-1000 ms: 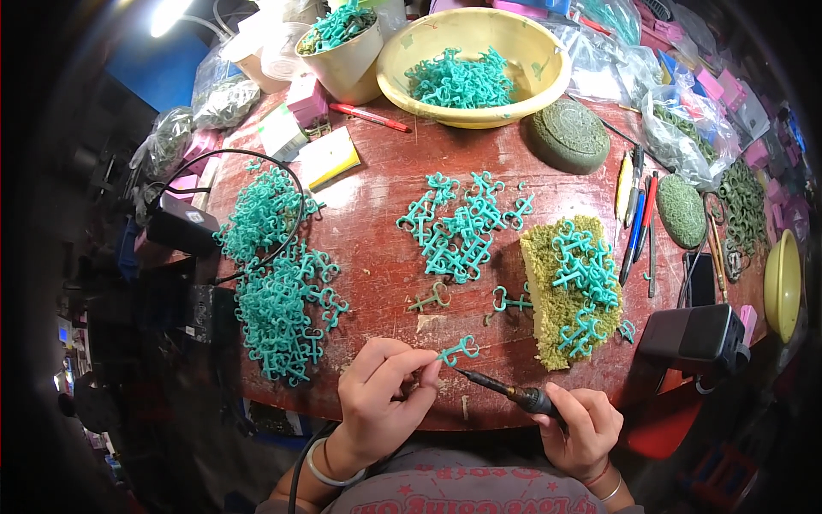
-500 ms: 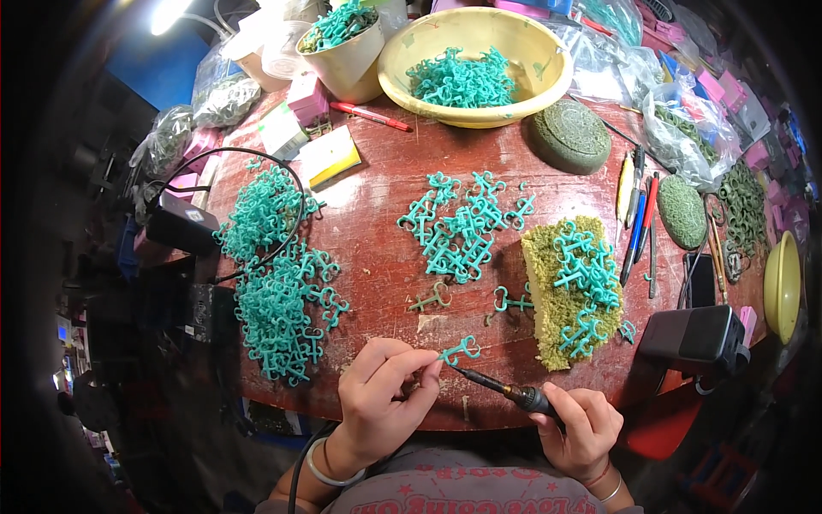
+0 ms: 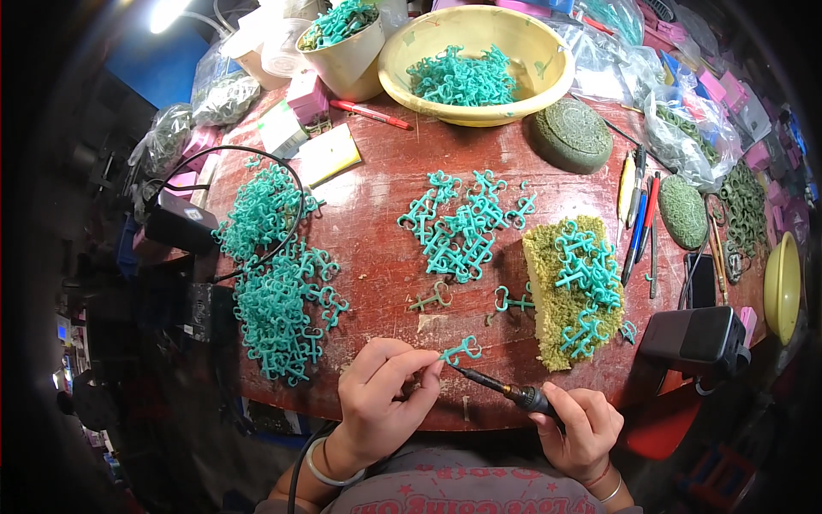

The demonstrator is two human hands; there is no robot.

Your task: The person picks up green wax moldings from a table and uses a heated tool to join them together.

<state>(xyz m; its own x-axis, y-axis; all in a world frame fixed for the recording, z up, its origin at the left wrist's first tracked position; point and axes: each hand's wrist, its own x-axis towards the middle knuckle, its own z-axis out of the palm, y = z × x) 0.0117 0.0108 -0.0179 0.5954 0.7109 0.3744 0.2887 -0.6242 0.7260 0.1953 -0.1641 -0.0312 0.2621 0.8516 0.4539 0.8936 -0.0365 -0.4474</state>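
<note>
Near the table's front edge, my left hand [image 3: 387, 390] pinches one end of a small teal piece [image 3: 463, 348] with a straight stem and curled hooks, probably wax. In my right hand [image 3: 582, 426] is a soldering-iron-like pen [image 3: 529, 399] with a dark handle and slim dark shaft. Its tip meets or nearly meets the piece beside my left fingertips; contact is too small to tell. Just beyond lie a single teal piece [image 3: 514, 300] and an olive-coloured one [image 3: 431, 296]. To the right, a yellow-green sponge block [image 3: 552, 330] carries several teal pieces [image 3: 587, 272].
Teal heaps lie at the left [image 3: 278, 317] and centre [image 3: 462, 231]. A black cable [image 3: 300, 193] loops over the left heap. Behind stands a yellow basin [image 3: 548, 73] of teal pieces. At right are pens [image 3: 638, 218], green rounded blocks [image 3: 572, 137] and a black box [image 3: 692, 338].
</note>
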